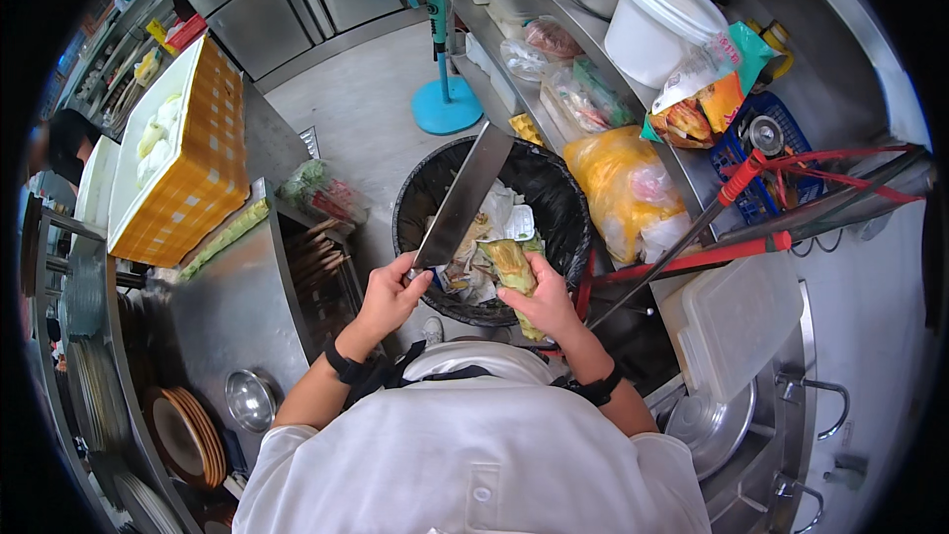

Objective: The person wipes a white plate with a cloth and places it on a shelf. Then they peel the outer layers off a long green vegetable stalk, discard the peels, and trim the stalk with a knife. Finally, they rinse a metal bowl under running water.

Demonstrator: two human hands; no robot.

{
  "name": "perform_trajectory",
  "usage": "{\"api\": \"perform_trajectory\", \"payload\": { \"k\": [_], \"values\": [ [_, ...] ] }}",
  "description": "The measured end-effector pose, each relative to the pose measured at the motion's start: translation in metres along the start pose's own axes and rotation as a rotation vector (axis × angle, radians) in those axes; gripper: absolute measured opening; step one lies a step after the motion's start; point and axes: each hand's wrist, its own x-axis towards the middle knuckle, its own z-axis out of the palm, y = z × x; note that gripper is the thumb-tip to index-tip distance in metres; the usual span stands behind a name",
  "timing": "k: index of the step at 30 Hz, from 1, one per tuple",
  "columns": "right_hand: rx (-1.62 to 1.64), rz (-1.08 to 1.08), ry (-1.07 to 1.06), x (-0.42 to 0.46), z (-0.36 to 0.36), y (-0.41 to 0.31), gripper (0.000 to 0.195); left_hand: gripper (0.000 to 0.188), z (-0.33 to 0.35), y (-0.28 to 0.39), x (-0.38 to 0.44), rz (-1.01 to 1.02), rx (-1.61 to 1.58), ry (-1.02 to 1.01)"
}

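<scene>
Over a black-lined round bin (565, 196), my left hand (389, 297) grips the handle of a broad-bladed cleaver (463, 196), its blade slanting up and to the right. My right hand (545, 300) is closed around a long green-brown vegetable stem (510, 267), perhaps celtuce, whose upper end shows a browned surface. Blade and stem are apart. Below them in the bin lie food scraps, crumpled paper or plastic and a white tray (520, 222).
On the left, a steel counter (230, 311) bears a foam box in checked wrap (200, 178) and a similar long stem (226, 241). A blue fan base (446, 105) stands beyond the bin. Shelves at right hold a white bucket (652, 37); a red-handled pole (689, 233) slants below. Part of another person shows far left.
</scene>
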Motion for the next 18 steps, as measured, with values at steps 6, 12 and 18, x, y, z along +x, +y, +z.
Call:
{"api": "perform_trajectory", "payload": {
  "k": [6, 12, 18],
  "values": [
    [-0.119, 0.041, 0.022, 0.001, 0.001, -0.013, 0.051, 0.035, 0.002, 0.022, -0.003, 0.577, 0.489, 0.128],
    [-0.220, -0.135, -0.018, -0.001, -0.005, 0.006, 0.051, 0.042, 0.009, 0.043, -0.011, 0.861, 0.658, 0.050],
    [-0.674, -0.370, 0.123, 0.002, -0.004, 0.003, 0.042, 0.032, 0.012, 0.044, -0.003, 0.900, 0.725, 0.043]
  ]
}}
